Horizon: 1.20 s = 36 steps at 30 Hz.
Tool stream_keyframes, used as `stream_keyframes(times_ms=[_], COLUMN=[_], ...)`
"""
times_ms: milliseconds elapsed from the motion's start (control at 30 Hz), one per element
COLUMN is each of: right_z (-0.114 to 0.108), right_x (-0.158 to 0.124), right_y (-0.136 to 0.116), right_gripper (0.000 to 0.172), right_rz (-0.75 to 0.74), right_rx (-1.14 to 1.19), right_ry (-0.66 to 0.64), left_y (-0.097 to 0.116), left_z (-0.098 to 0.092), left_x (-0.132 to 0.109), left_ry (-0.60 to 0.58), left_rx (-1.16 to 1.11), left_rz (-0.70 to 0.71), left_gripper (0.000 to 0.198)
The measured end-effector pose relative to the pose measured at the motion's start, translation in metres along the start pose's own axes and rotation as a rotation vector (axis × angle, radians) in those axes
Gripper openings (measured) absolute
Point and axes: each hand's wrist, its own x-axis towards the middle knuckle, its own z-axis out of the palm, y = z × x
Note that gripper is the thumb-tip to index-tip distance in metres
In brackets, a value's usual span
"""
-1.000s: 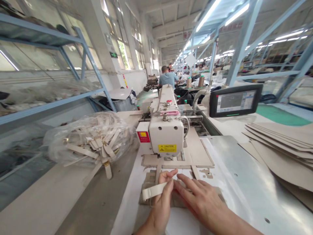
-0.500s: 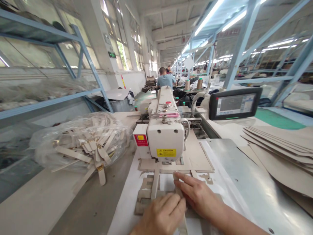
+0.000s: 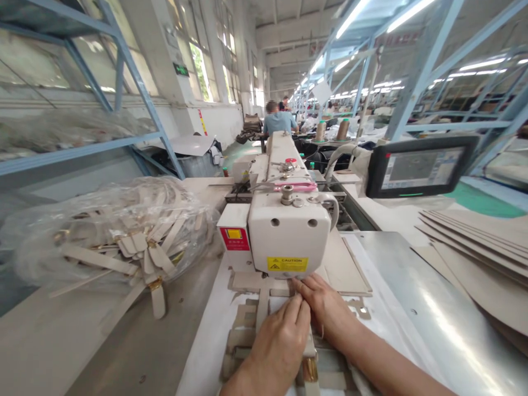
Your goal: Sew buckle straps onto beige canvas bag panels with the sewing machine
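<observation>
Below the white head of a sewing machine (image 3: 289, 234), my left hand (image 3: 280, 341) has its fingers closed on a beige strap (image 3: 310, 347) with a gold-coloured fitting (image 3: 310, 369) towards me. My right hand (image 3: 330, 308) pinches the strap's far end beside the left fingertips, close under the machine head. The fingers hide that end. Under both hands lies a slotted beige template (image 3: 239, 338) on a white sheet (image 3: 202, 357). A flat beige panel (image 3: 357, 275) extends beneath the machine, and another narrow strip (image 3: 263, 308) runs from it towards me, left of my hands.
A clear plastic bag (image 3: 37, 236) of similar straps (image 3: 159, 302) lies left. Stacked beige panels (image 3: 474, 264) are at right, behind them a control screen (image 3: 421, 168). Pink-handled scissors (image 3: 295, 187) rest atop the machine. A person (image 3: 279, 121) is farther back.
Both hands have moved forward with the strap, closer to the machine head. My left hand has come up against the right, and the gold fitting now shows. The camera view has shifted closer.
</observation>
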Motion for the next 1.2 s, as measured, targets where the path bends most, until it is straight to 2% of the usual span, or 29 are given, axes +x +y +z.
stream_keyframes(times_ms=[200, 400, 667, 933, 1200], right_z=[-0.002, -0.008, -0.01, -0.015, -0.019], right_x=[0.003, 0.002, 0.002, -0.004, -0.011], right_y=[0.006, 0.0, 0.0, -0.004, -0.012], right_gripper=[0.026, 0.015, 0.023, 0.017, 0.032], right_rz=[-0.003, 0.03, 0.063, 0.102, 0.104], right_rx=[0.074, -0.025, -0.137, -0.209, -0.225], right_ry=[0.019, -0.01, -0.032, -0.023, -0.051], left_y=[-0.001, -0.003, -0.005, 0.001, -0.002], left_z=[0.005, 0.007, 0.005, 0.003, 0.0], left_x=[0.001, 0.002, 0.003, 0.002, -0.009], left_ry=[0.073, 0.005, -0.011, -0.109, -0.159], left_rx=[0.02, 0.003, -0.023, -0.065, -0.088], left_rz=[0.0, -0.043, -0.056, -0.093, -0.073], left_gripper=[0.049, 0.049, 0.056, 0.061, 0.06])
